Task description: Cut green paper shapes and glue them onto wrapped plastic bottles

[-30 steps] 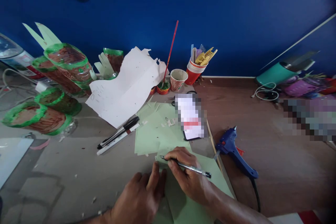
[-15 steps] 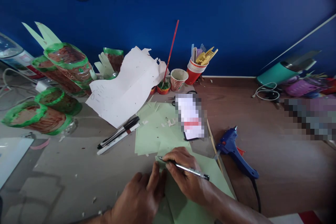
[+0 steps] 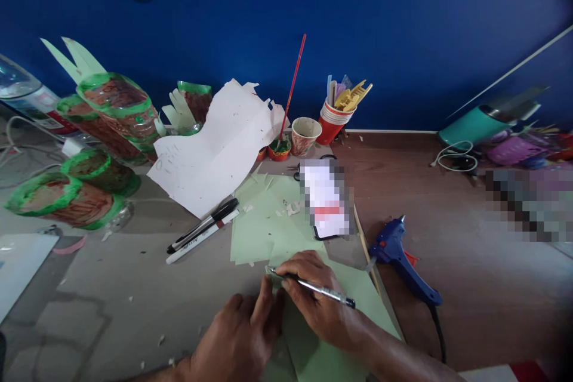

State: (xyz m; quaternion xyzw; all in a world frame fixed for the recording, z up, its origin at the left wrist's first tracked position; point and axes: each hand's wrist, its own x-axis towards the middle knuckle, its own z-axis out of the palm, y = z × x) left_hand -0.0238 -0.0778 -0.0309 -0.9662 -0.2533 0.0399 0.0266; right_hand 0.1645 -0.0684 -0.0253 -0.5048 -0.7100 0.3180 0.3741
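My right hand [image 3: 316, 295] is closed around a pen [image 3: 324, 291] with a clear, dark-ended barrel. Its tip meets a small corner of pale green paper just ahead of my left fingertips. Fingers bent, my left hand [image 3: 246, 328] presses the green paper [image 3: 353, 286] down close to the pen tip; part of the sheet is under both hands. More green sheets [image 3: 253, 233] lie beyond, with white scraps on them. A blurred-out phone [image 3: 324, 197] rests on their right side, with scissors [image 3: 330, 157] partly hidden behind it.
Two markers [image 3: 203, 230] lie left of the green sheets. A blue glue gun [image 3: 398, 253] lies at right, its cord running forward. Torn white paper [image 3: 215, 149], painted bottle pieces [image 3: 67, 197], a paper cup [image 3: 305, 137] and a red cup stack [image 3: 333, 122] with plastic cutlery stand toward the blue wall.
Both hands stay almost in place over the paper. The pen's rear end has shifted very slightly left; the whole view has drifted a little.
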